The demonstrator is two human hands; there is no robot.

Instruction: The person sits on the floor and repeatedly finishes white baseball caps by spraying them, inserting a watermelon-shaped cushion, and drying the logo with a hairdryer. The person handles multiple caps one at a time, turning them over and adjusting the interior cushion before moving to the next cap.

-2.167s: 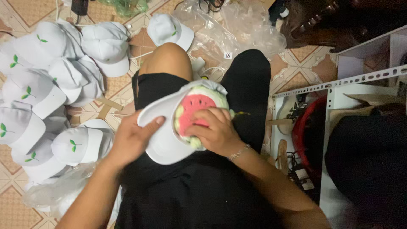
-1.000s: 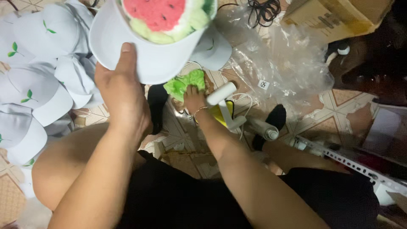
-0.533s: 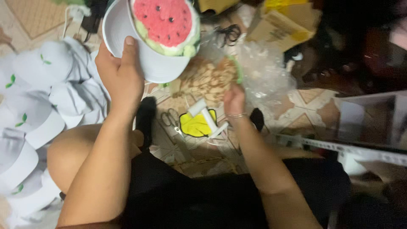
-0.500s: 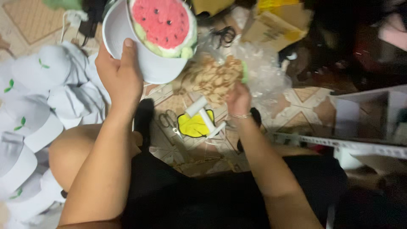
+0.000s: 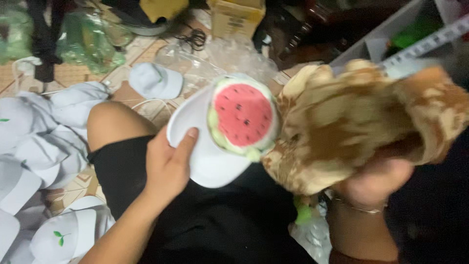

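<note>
My left hand (image 5: pixel 168 168) grips the brim of a white cap (image 5: pixel 210 161) that carries a round plush watermelon slice (image 5: pixel 243 115), red with black seeds and a green rim. The cap is over my lap, above black shorts. My right hand (image 5: pixel 373 183) holds up a bundle of tan and brown fuzzy plush pieces (image 5: pixel 356 120), close to the camera and blurred. The bundle touches the right side of the watermelon cap.
Several white caps with small green sprouts (image 5: pixel 58 234) lie piled on the tiled floor at the left. One more white cap (image 5: pixel 155 80) lies beyond my knee. Clear plastic bags (image 5: pixel 234 54), a cardboard box (image 5: pixel 237 17) and a white metal shelf (image 5: pixel 425 41) stand at the back.
The cap came down from arm's length to my lap. My right hand left the floor by the yellow thing and now holds the brown plush bundle up close.
</note>
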